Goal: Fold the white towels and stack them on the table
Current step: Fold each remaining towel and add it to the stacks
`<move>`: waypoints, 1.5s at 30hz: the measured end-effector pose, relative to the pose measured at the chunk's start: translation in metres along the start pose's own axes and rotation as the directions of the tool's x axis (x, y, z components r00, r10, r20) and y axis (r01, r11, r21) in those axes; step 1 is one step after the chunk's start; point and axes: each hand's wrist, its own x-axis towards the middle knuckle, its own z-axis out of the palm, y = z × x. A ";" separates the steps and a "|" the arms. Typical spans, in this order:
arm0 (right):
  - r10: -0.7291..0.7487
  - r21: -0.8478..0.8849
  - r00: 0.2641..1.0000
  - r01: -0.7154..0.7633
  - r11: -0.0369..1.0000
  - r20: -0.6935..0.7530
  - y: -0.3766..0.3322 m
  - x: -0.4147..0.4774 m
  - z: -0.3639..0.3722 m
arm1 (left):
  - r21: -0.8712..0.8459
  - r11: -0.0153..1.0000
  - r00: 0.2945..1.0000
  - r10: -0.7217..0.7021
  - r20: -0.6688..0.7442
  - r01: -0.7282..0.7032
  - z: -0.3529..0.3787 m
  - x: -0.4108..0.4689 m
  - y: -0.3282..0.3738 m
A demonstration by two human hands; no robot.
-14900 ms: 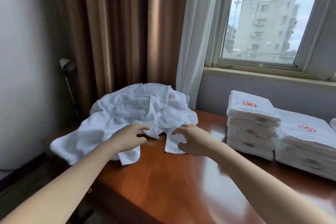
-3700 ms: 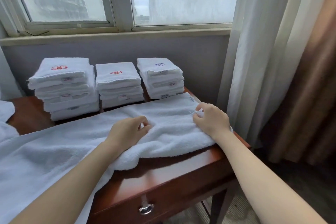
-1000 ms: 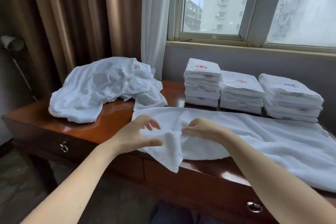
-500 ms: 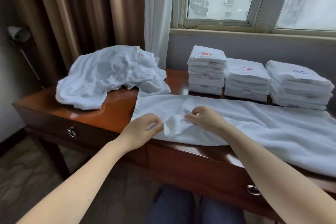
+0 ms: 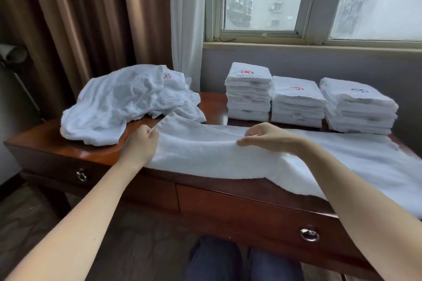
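Both your hands pinch the left end of the long white terry towel [image 5: 217,157]: left hand [image 5: 139,143] fisted on its corner, right hand [image 5: 267,136] nipping the lifted edge. Pull unevenly and it may slide off the brown wooden table [image 5: 32,143], whose near edge it overhangs. It looks thick and slack. Beyond: crumpled white towel heap [image 5: 127,102], three folded-towel stacks [image 5: 296,100].
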 end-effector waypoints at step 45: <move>0.051 -0.331 0.936 -0.174 0.928 -0.347 0.109 -0.028 -0.010 | 0.136 0.862 0.827 0.408 0.388 -0.489 0.133 0.023 0.091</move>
